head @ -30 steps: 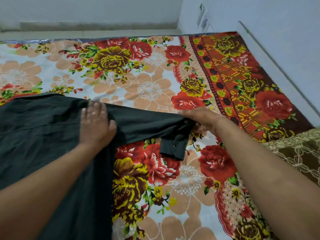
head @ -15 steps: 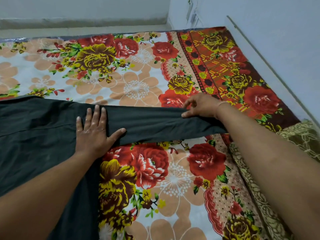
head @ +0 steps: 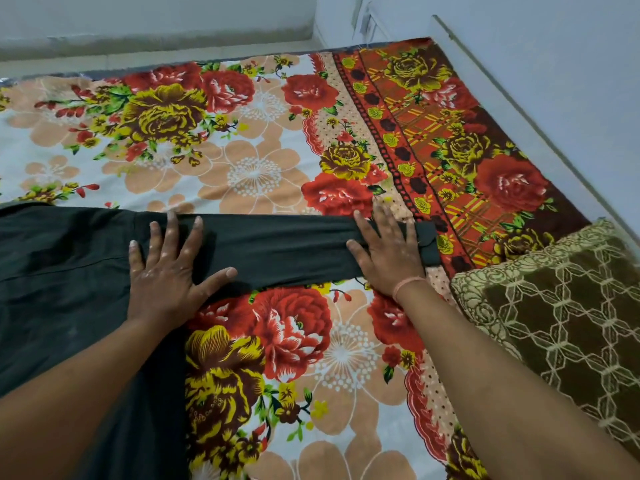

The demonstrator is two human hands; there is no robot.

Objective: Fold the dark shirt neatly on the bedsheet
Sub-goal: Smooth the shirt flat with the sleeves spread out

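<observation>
The dark shirt [head: 69, 289] lies spread over the left part of the floral bedsheet [head: 242, 161]. Its long sleeve [head: 284, 247] stretches flat to the right, ending in a buttoned cuff [head: 428, 242]. My left hand [head: 169, 271] rests palm down, fingers spread, where the sleeve meets the shirt body. Flat on the sleeve near the cuff lies my right hand [head: 388, 251], its fingers apart. Neither hand grips the cloth. The shirt's left side runs out of view.
A brown patterned pillow [head: 561, 313] lies at the right edge of the bed, just beyond the cuff. A white wall [head: 554, 64] runs along the right side, and the floor [head: 138, 60] shows past the far end of the bedsheet.
My right hand let go of the bunched cuff, drew the sleeve out straight to the right, and now lies flat on it. The left hand stayed pressed at the shoulder.
</observation>
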